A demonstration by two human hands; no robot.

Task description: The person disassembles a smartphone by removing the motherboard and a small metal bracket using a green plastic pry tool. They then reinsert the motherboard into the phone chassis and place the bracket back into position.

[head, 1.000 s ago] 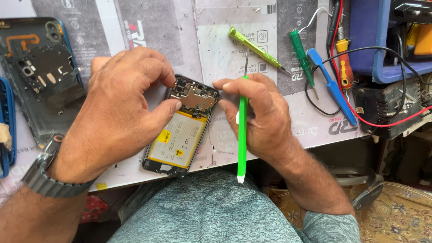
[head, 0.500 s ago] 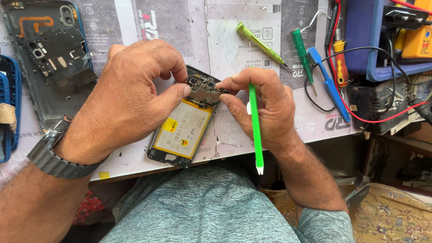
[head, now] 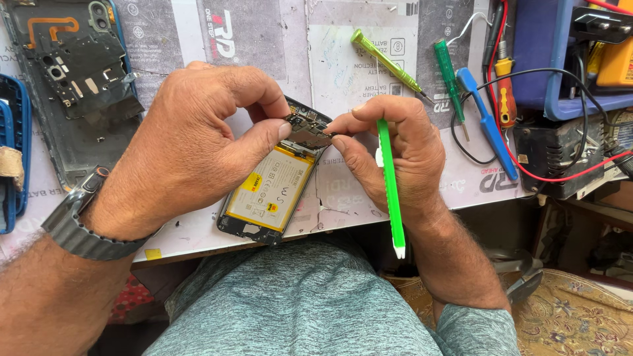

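An opened phone (head: 267, 194) with a white and yellow battery lies on the work mat at the table's front edge. My left hand (head: 191, 145) and my right hand (head: 395, 148) meet over its top end. Both pinch a small dark circuit board (head: 307, 130) with thumb and fingertips, lifted slightly off the phone frame. My right hand also holds a bright green plastic pry tool (head: 390, 191) against its palm, the tool's white tip pointing toward my lap. A grey watch (head: 82, 224) sits on my left wrist.
A removed dark phone back cover (head: 72, 86) lies at the left, beside a blue case (head: 10, 151). Two green screwdrivers (head: 389, 66), a blue pry tool (head: 484, 128) and a red-handled tool (head: 505, 99) lie at the right. Red and black wires run to a dark box (head: 560, 158).
Both hands have stayed on the phone's top end. The circuit board is now pinched and raised off the frame. The green tool has tilted, its lower tip swinging right.
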